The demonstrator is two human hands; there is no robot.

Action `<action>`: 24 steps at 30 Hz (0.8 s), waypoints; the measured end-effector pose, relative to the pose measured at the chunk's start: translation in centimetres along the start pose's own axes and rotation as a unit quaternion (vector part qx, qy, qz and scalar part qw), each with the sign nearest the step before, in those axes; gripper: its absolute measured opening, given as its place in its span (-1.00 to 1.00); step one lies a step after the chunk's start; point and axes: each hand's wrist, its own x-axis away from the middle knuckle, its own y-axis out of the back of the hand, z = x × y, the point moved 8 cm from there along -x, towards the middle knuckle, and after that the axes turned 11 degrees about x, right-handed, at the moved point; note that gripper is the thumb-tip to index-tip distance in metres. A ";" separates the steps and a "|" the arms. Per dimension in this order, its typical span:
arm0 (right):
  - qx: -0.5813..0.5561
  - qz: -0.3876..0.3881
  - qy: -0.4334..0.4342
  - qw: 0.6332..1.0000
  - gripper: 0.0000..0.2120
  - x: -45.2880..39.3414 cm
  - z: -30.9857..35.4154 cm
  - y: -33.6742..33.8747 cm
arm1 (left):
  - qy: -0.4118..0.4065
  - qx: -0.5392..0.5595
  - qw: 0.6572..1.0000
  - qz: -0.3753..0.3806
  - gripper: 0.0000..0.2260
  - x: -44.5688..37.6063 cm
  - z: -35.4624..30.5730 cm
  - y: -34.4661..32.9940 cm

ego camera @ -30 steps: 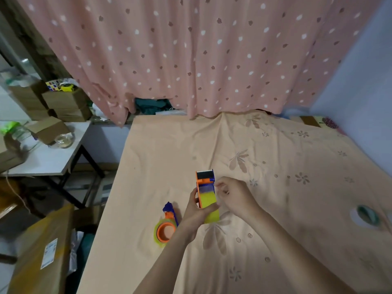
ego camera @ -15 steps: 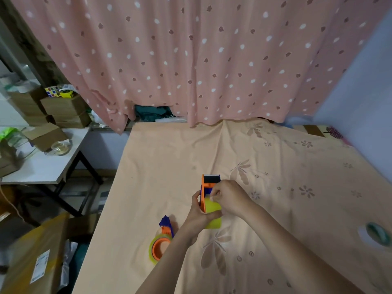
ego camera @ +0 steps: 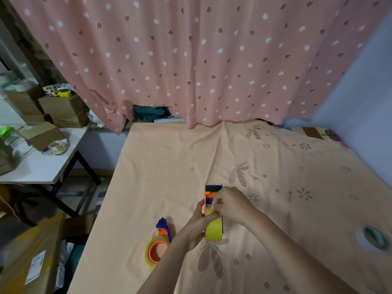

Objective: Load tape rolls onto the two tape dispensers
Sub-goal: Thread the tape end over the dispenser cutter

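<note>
An orange and blue tape dispenser point(ego camera: 211, 190) carrying a yellow tape roll point(ego camera: 214, 230) is held upright above the peach bedsheet. My left hand point(ego camera: 196, 227) grips its left side. My right hand point(ego camera: 230, 204) pinches the yellow tape's end near the dispenser's middle. A second orange and blue dispenser point(ego camera: 158, 247) with a yellowish roll lies flat on the sheet to the left, apart from both hands. A loose greenish tape roll point(ego camera: 375, 237) lies at the far right.
The peach sheet point(ego camera: 169, 166) covers a bed whose left edge drops to the floor. A white side table point(ego camera: 36, 166) with boxes and a glass stands at the left. A brown carton point(ego camera: 25, 257) sits lower left. A pink dotted curtain point(ego camera: 191, 60) hangs behind.
My right hand has closed further over the dispenser's middle, pinching the tape end. The camera has tilted, so everything sits lower in view. The second dispenser has not moved.
</note>
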 end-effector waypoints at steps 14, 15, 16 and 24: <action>-0.062 -0.017 -0.054 0.996 -0.90 -0.5 -1.3 0.6 | -0.016 0.002 1.000 -0.022 -0.38 -0.2 0.6 0.7; -0.063 -0.028 -0.060 0.996 -0.90 -0.6 -1.4 1.0 | -0.016 -0.003 1.000 -0.021 -0.36 -0.3 0.8 0.9; -0.065 -0.035 -0.063 0.995 -0.91 -0.7 -1.5 1.3 | -0.017 -0.005 1.000 -0.019 -0.35 -0.3 1.0 1.0; -0.073 -0.031 -0.083 0.993 -0.85 -1.4 -2.4 1.9 | -0.021 0.000 1.000 -0.002 -0.32 -0.1 0.9 0.8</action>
